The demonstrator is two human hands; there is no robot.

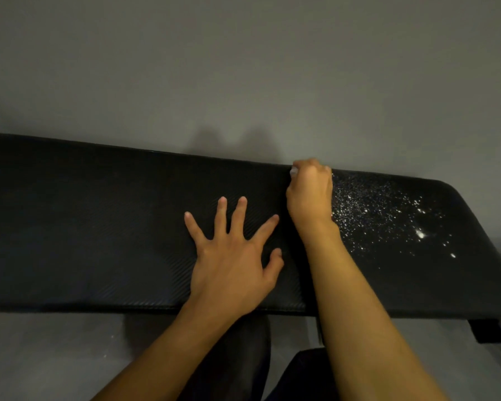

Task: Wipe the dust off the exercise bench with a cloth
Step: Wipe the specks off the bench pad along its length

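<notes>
Exercise bench (99,227): long axis left–right. Dust (388,209): just right of right hand (310,192), which clutches cloth (294,171) at far edge. Left hand (232,256): flat, fingers spread, farther off.

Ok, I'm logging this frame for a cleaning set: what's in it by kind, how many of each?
2 hands: left hand, right hand
1 exercise bench
1 cloth, mostly hidden in the right hand
1 dust patch
Total: 5

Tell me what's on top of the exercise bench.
The left hand lies flat, fingers spread. The right hand grips a pale cloth at the far edge, covering most of it. White dust speckles the exercise bench to its right.
</notes>
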